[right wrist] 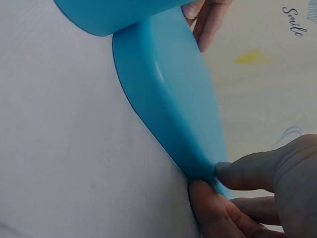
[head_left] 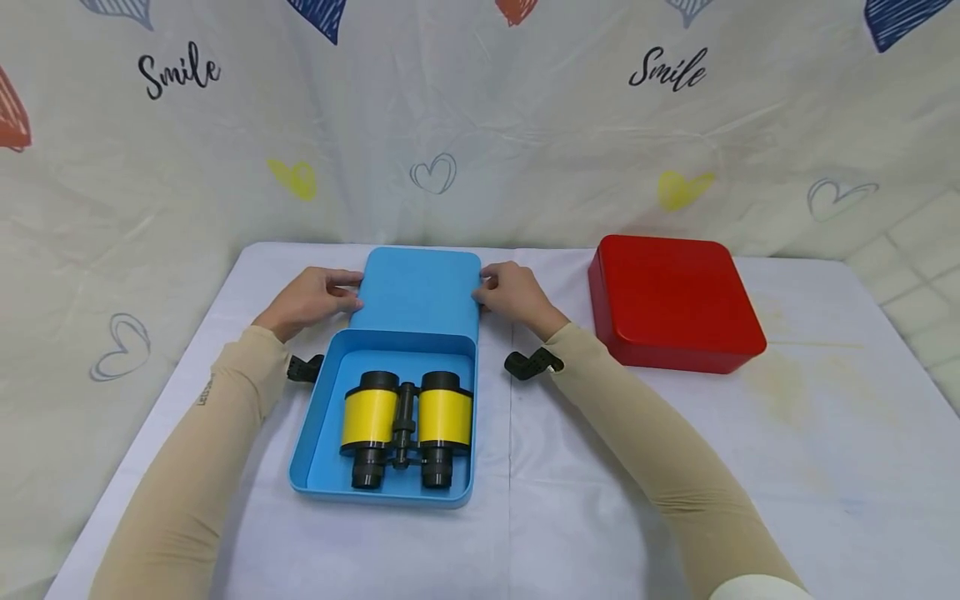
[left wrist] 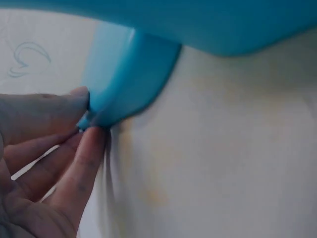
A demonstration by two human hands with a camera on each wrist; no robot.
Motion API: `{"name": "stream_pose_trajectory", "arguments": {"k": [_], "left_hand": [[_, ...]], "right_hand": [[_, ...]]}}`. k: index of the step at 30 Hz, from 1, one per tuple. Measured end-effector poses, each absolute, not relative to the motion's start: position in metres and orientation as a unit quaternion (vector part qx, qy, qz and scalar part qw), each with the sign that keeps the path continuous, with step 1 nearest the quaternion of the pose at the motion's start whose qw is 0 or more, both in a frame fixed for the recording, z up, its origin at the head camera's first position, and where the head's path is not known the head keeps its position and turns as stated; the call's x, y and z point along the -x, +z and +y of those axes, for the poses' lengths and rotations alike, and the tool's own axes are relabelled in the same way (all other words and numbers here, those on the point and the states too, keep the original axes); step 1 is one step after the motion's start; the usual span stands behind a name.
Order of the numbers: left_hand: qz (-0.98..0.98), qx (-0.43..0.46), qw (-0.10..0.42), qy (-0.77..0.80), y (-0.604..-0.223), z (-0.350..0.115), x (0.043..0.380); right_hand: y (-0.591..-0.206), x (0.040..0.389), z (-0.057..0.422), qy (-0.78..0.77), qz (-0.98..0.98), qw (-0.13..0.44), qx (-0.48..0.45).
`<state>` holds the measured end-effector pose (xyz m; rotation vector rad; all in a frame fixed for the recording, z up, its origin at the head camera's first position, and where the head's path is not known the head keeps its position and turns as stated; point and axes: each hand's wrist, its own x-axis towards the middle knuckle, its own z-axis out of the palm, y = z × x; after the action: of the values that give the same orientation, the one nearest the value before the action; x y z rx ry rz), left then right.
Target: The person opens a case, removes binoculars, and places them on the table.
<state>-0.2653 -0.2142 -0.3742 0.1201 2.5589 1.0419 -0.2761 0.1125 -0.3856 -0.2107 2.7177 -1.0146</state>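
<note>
A light blue box (head_left: 378,501) stands open side up on the table. Inside it lies a pair of yellow and black binoculars (head_left: 371,417), eyepieces towards the near wall. Directly behind the box is its blue lid (head_left: 417,287), smooth top facing up and near edge close against the box's far rim. My left hand (head_left: 315,296) pinches the lid's left edge, and in the left wrist view its thumb (left wrist: 59,110) is on top. At the lid's right edge, my right hand (head_left: 517,293) pinches the corner between thumb (right wrist: 242,171) and fingers.
To the right on the white-covered table (head_left: 570,517) stands a closed red box (head_left: 678,292). A pale cloth backdrop (head_left: 510,108) printed with hearts and "Smile" hangs behind the table. Black straps (head_left: 534,363) stick out at both wrists.
</note>
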Motion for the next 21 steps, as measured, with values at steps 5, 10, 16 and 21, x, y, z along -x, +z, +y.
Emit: {"name": "stream_pose_trajectory", "arguments": {"k": [5, 10, 16, 21], "left_hand": [[0.913, -0.043, 0.175, 0.367, -0.376, -0.216, 0.26], [0.91, -0.048, 0.176, 0.372, -0.373, -0.218, 0.252], [0.902, -0.058, 0.155, 0.399, -0.375, -0.223, 0.243], [0.902, -0.063, 0.131, 0.407, -0.377, -0.226, 0.236]], "right_hand": [[-0.384, 0.272, 0.115, -0.365, 0.92, 0.128, 0.065], [-0.382, 0.266, 0.117, -0.38, 0.913, 0.131, 0.067], [-0.379, 0.256, 0.118, -0.387, 0.911, 0.127, 0.072], [-0.377, 0.249, 0.117, -0.394, 0.907, 0.123, 0.077]]}}
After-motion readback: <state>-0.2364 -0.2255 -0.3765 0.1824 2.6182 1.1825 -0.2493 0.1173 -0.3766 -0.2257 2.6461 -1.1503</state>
